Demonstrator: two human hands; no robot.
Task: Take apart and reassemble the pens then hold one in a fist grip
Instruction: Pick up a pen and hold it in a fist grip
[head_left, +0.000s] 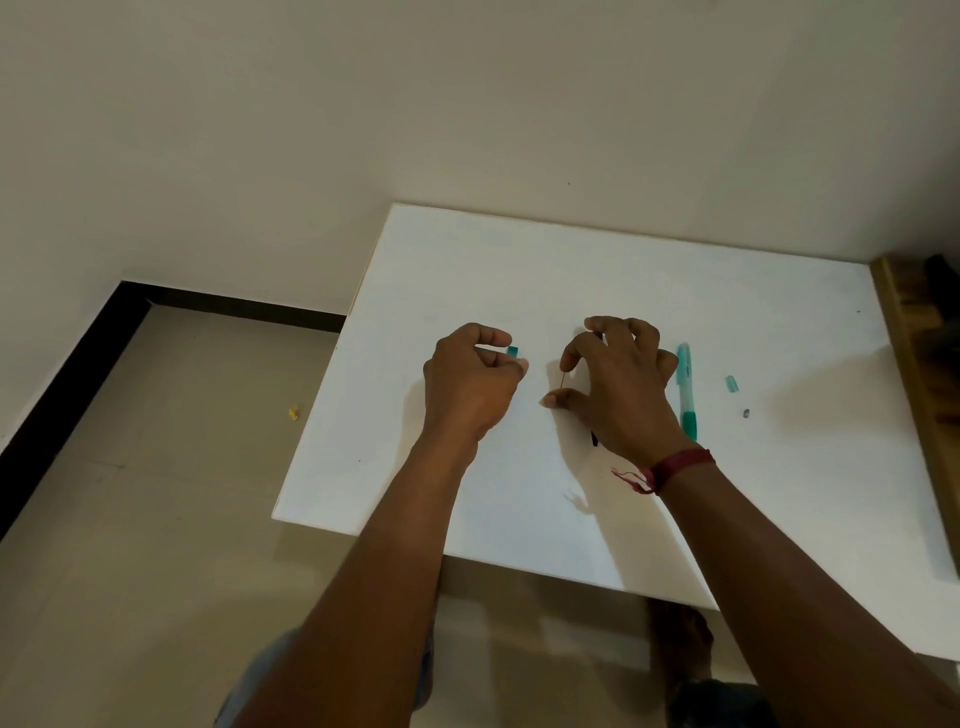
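Head view: pens partly apart, so I judge this as mid-disassembly or the start of reassembly. Left hand (472, 376) has curled fingers, with forefinger and thumb pinching a small teal piece (513, 352) just above the white table (571, 270). Right hand (621, 384) is clawed over the table, fingers arched and splayed, and a thin rod (563, 380), probably a refill, looks nipped between forefinger tip and thumb tip. A black pen part (594, 439) pokes out under the right palm; can't tell if the hand touches it. Teal pen (687, 392) lies flat just beside the right hand on its outer side. A loose teal cap bit (731, 383) and a tiny grey bit (746, 413) lie further right, apart from each other. Red thread band (675, 465) on the right wrist. Likely next: bring the two hands together and line rod and teal piece up end to end, which takes fine fingertip aim because the parts are small and could easily slip or roll. Fist grip not yet done.
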